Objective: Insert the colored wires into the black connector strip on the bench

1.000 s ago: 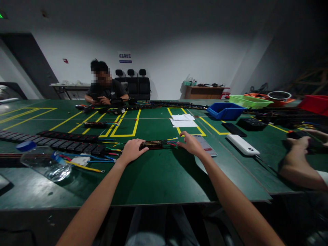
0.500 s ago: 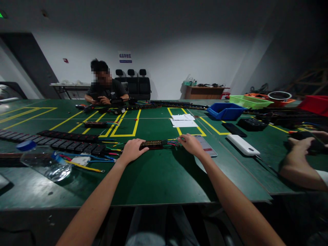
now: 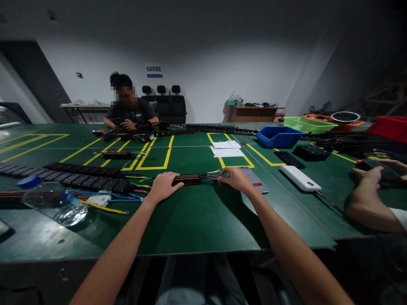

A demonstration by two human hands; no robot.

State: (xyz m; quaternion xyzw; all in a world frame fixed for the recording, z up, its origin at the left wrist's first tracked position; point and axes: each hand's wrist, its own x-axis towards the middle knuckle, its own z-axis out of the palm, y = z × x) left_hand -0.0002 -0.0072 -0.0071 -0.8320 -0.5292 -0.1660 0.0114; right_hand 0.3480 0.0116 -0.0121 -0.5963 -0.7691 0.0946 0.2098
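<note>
Back from the middle of the surface's (image 3: pixel 190 228) near edge, the left hand (image 3: pixel 164 186) grips one end of the bar (image 3: pixel 188 179), which looks stiff, light and best held by its body, while the right hand (image 3: pixel 234 178) pinches its soft, bendy wires (image 3: pixel 211 178).

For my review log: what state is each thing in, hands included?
Black bar: lying flat, wires at its right end
Left hand: holding the bar's left end
Right hand: fingers at the wires, grip unclear
Grey phone: flat, partly hidden
White power bank: cable attached
Bottle: capped
Paper sheets: overlapping
Blue bin: open-topped
Black phone: flat
</note>
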